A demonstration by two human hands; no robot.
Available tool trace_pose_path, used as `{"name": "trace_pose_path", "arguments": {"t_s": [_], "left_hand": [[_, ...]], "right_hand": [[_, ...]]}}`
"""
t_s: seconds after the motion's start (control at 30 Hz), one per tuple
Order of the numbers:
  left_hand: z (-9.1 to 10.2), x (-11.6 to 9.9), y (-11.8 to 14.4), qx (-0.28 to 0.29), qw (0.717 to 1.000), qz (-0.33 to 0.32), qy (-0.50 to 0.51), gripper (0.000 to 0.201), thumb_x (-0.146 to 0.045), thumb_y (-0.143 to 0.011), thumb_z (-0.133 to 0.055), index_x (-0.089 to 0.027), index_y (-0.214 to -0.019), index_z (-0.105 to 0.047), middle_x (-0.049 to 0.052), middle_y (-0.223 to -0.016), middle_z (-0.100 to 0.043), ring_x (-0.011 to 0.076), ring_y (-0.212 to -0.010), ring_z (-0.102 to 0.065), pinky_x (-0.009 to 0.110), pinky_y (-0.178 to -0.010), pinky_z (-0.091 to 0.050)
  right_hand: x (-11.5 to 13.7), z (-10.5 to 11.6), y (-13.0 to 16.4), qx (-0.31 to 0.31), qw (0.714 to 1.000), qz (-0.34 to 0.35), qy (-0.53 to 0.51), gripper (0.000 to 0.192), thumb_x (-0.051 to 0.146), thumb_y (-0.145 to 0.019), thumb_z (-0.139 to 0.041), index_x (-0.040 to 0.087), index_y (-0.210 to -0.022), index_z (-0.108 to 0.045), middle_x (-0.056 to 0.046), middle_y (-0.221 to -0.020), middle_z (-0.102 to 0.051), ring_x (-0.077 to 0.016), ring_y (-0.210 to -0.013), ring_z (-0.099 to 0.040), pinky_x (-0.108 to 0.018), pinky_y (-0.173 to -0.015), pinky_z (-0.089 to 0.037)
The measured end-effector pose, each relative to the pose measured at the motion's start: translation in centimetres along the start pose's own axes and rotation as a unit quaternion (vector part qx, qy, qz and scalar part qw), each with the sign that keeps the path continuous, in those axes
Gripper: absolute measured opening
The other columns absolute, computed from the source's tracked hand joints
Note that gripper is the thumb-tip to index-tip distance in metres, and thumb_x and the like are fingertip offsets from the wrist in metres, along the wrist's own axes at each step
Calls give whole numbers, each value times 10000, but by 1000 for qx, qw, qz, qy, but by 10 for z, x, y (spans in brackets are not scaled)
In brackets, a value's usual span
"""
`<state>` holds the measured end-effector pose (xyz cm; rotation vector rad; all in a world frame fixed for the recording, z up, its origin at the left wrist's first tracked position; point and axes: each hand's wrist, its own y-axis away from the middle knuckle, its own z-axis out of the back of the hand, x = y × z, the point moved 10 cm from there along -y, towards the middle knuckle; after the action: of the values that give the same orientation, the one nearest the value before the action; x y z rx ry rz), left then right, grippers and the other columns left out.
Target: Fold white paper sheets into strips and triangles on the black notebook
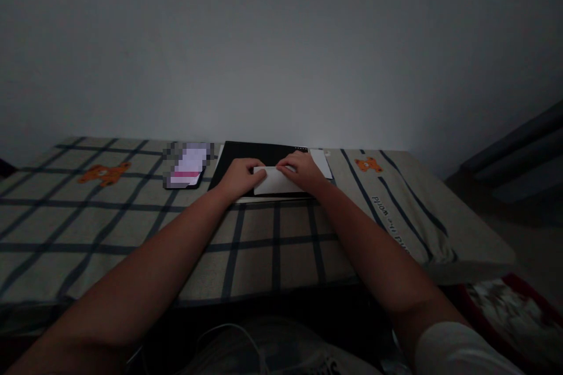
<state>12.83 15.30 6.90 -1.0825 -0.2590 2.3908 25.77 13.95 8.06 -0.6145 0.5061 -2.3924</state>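
A folded piece of white paper [276, 183] is between my two hands, above a black flat folder or board [237, 155]. My left hand [241, 177] grips the paper's left end, thumb laid along its upper edge. At the upper right edge, my right hand [303, 169] pinches the same paper with thumb and fingers. The black board lies flat on the table, with pale sheet edges showing from under it. Another white sheet [321, 163] sticks out beyond my right hand, partly hidden by it.
A phone [189, 165] with a lit screen lies left of the board. The checked tablecloth [132, 222] has orange bear figures [105, 174] on it. A grey wall [281, 58] rises behind the table. At lower right stands a red-rimmed container [512, 281] with whitish contents. A white cable [229, 326] hangs near my lap.
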Motion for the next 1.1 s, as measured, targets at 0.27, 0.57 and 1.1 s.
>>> {"name": "trace_pose_path", "arguments": {"t_s": [0.27, 0.57, 1.1], "left_hand": [[-4, -19, 2, 4, 997, -71, -22, 298, -392, -844, -555, -168, -899, -742, 48, -836, -734, 151, -686, -616, 249, -611, -428], [-2, -33, 5, 4, 989, -109, -95, 287, -364, -876, -508, -183, -912, -728, 52, -820, -713, 161, -740, -617, 259, -695, -438], [14, -2, -4, -25, 999, -16, -40, 337, -401, -852, -515, -168, -922, -749, 62, -919, -739, 192, -803, -651, 274, -710, -462]], "right_hand": [[0, -4, 2, 6, 1000, -5, -9, 216, 388, -886, -585, 204, -908, -695, -30, -920, -701, -186, -898, -550, -326, -825, -321], [0, 0, -1, 6, 1000, 12, -23, 214, 378, -893, -570, 203, -886, -693, -27, -894, -692, -170, -871, -556, -313, -810, -337], [-37, 17, 3, -17, 996, -63, 63, 169, 292, -883, -559, 205, -866, -703, -52, -909, -705, -208, -880, -555, -351, -793, -355]]}}
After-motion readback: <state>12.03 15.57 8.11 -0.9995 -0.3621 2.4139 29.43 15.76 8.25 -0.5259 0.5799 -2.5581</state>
